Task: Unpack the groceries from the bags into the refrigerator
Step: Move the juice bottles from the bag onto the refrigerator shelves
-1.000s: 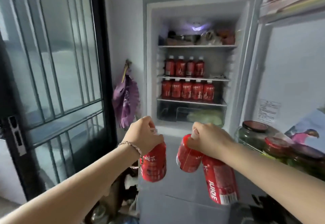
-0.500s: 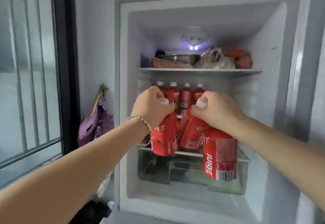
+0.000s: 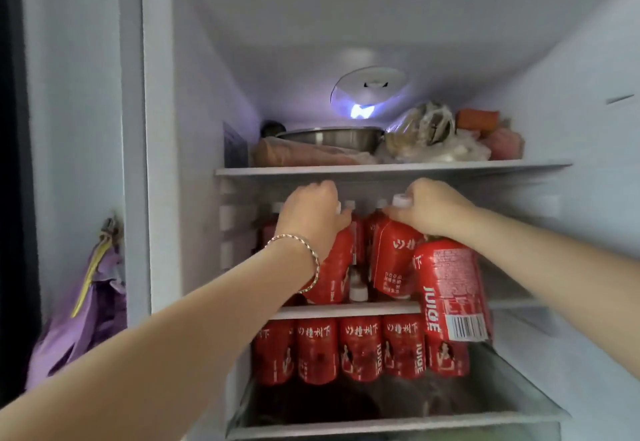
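Observation:
I am at the open refrigerator (image 3: 162, 163). My left hand (image 3: 310, 215) grips one red juice bottle (image 3: 334, 270) by its neck, at the left of the middle shelf (image 3: 346, 309). My right hand (image 3: 427, 210) grips two red juice bottles by their necks: one (image 3: 391, 260) hangs over the middle shelf, the other (image 3: 453, 291) hangs tilted in front of the shelf edge. More red bottles stand behind them, mostly hidden. A row of several red juice bottles (image 3: 360, 347) fills the shelf below.
The top shelf (image 3: 391, 169) holds a steel pan (image 3: 332, 137), wrapped food (image 3: 304, 154) and bagged items (image 3: 429, 135). A glass-fronted drawer (image 3: 502, 392) sits at the bottom. A purple bag (image 3: 86, 305) hangs on the wall to the left.
I have moved closer to the refrigerator. Both hands rose and pushed forward, bringing the three bottles from in front of the lower shelves up to the middle shelf.

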### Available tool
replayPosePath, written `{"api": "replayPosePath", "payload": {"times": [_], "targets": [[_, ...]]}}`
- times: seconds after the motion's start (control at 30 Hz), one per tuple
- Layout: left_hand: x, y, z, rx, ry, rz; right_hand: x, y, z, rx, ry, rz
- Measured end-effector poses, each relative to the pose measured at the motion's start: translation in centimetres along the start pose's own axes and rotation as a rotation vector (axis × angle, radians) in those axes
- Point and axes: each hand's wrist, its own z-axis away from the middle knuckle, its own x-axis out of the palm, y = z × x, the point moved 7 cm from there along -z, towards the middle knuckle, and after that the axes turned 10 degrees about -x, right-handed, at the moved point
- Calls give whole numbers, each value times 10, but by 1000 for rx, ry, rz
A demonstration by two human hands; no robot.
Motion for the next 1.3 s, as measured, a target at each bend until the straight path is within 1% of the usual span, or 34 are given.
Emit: {"api": "replayPosePath", "payload": {"times": [0.1,0.23,0.33,0.43,0.5,0.6,0.7,0.77,0.83,0.9,0.97,1.0,1.03,1.07,1.1,1.2,1.23,1.27,1.3], "targets": [[24,-8,-14,-34,-17,-99,21,7,-29,-11,-35,-65],[47,-18,-24,-157,-41,-44,46,4,-62,-65,-108,-53],[65,-15,-11,-110,-23,-53,59,-2,-77,-123,-148,-50],[70,-14,1,22,169,-176,66,-8,-85,-190,-115,-112],[74,-16,3,54,220,-265,63,-10,-87,-213,-93,-196],[80,-21,5,38,214,-268,57,9,-90,-132,-83,-247],[85,-26,9,-1,229,-268,38,37,-77,-37,22,-291],[84,-21,12,6,259,-277,19,59,-55,60,182,-397],[85,-4,16,116,299,-274,-1,73,-28,115,394,-490],[91,18,20,265,270,-251,-11,75,-11,139,537,-452],[97,40,20,336,150,-173,-12,72,-7,165,612,-366],[105,45,15,315,77,-114,-10,69,-9,169,635,-322],[113,47,9,228,-36,-72,-6,66,-11,157,642,-283],[122,47,3,133,-153,-62,1,62,-15,122,624,-250],[132,47,-2,75,-220,-56,12,57,-19,63,577,-218],[154,42,-12,42,-305,-120,49,43,-21,-167,412,-165],[160,39,-14,50,-313,-188,57,43,-19,-190,367,-200],[164,37,-15,64,-310,-244,63,47,-19,-161,318,-240],[165,35,-17,66,-310,-277,68,52,-20,-92,250,-234]]}}
